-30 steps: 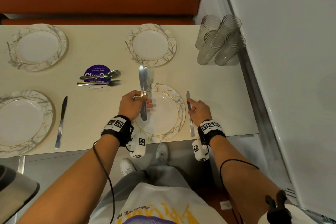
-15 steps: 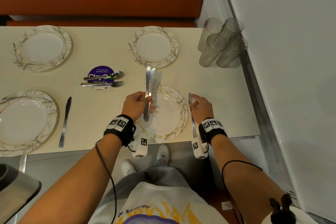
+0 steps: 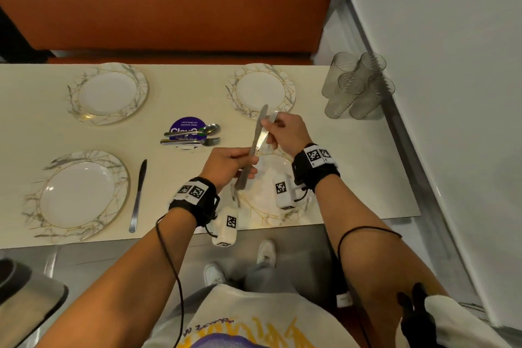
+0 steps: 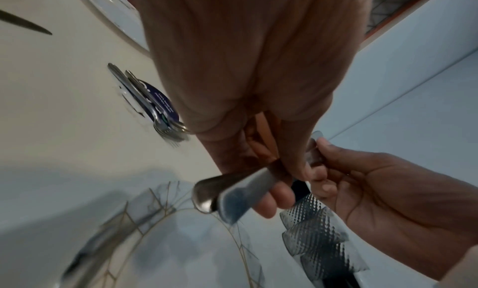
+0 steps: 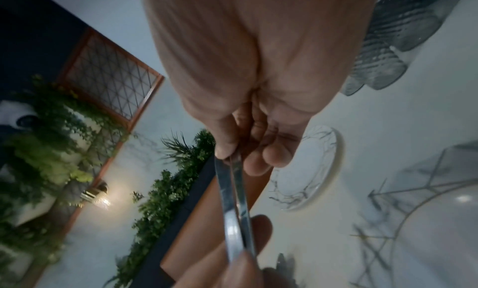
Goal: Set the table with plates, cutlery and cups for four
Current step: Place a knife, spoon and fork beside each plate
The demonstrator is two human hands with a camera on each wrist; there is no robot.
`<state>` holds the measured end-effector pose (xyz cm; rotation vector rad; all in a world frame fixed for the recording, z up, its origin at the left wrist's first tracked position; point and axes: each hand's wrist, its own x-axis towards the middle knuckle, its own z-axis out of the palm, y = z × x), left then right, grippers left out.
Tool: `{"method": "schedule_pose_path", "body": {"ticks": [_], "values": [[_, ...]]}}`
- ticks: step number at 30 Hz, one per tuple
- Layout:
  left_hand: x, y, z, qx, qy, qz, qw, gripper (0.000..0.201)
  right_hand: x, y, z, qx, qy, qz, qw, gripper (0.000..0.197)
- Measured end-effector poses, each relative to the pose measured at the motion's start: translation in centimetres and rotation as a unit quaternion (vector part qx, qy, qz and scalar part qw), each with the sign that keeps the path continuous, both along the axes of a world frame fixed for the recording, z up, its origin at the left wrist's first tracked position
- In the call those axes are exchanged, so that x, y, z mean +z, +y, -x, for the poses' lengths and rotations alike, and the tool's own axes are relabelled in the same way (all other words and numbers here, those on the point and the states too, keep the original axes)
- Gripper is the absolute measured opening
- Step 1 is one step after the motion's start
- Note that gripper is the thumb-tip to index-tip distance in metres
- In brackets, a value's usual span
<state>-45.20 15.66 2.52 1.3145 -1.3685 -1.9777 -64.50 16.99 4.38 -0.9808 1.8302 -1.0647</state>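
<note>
Two steel knives (image 3: 255,144) are lifted over the near right plate (image 3: 262,210), blades pointing away from me. My left hand (image 3: 243,162) grips their handles, whose ends show in the left wrist view (image 4: 232,194). My right hand (image 3: 271,124) pinches the blade end of one knife, seen close in the right wrist view (image 5: 234,200). Three more marble-patterned plates lie at far left (image 3: 108,93), far right (image 3: 261,90) and near left (image 3: 79,195). A single knife (image 3: 138,195) lies to the right of the near left plate. My right wrist hides the table just right of the near right plate.
Spoons and forks (image 3: 195,135) lie piled on a purple sticker mid-table. Several ribbed clear cups (image 3: 356,87) stand clustered at the far right corner by the wall. An orange bench (image 3: 169,3) runs behind the table. The table edge (image 3: 353,219) is right below my wrists.
My right hand has left the knife lying right of the near plate and risen to pinch a blade in my left hand. The left hand has lifted and tilted the knives rightward.
</note>
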Motion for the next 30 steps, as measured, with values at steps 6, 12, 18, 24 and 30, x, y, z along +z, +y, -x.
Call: {"method": "schedule_pose_path", "body": {"ticks": [6, 12, 18, 24, 30], "values": [[1.7, -1.5, -5.2, -0.022, -0.016, 0.036, 0.999, 0.024, 1.5, -1.3, -3.8, 0.022, -0.077, 0.034, 0.996, 0.016], [2.0, -2.7, -8.3, -0.022, -0.040, 0.061, 0.997, 0.018, 2.1, -2.7, -6.1, 0.032, -0.080, 0.054, 0.995, 0.010], [0.9, -6.6, -10.1, -0.008, -0.089, 0.088, 0.992, 0.028, 2.2, -5.3, -5.5, 0.004, -0.106, 0.079, 0.991, 0.016], [2.7, -14.5, -10.2, 0.114, -0.057, 0.082, 0.988, 0.038, -0.7, -7.4, -3.5, -0.060, -0.203, 0.068, 0.975, 0.017], [2.5, -20.6, -3.9, 0.258, 0.055, 0.011, 0.965, 0.025, -2.6, -11.0, -3.2, 0.090, -0.069, 0.000, 0.994, 0.018]]}}
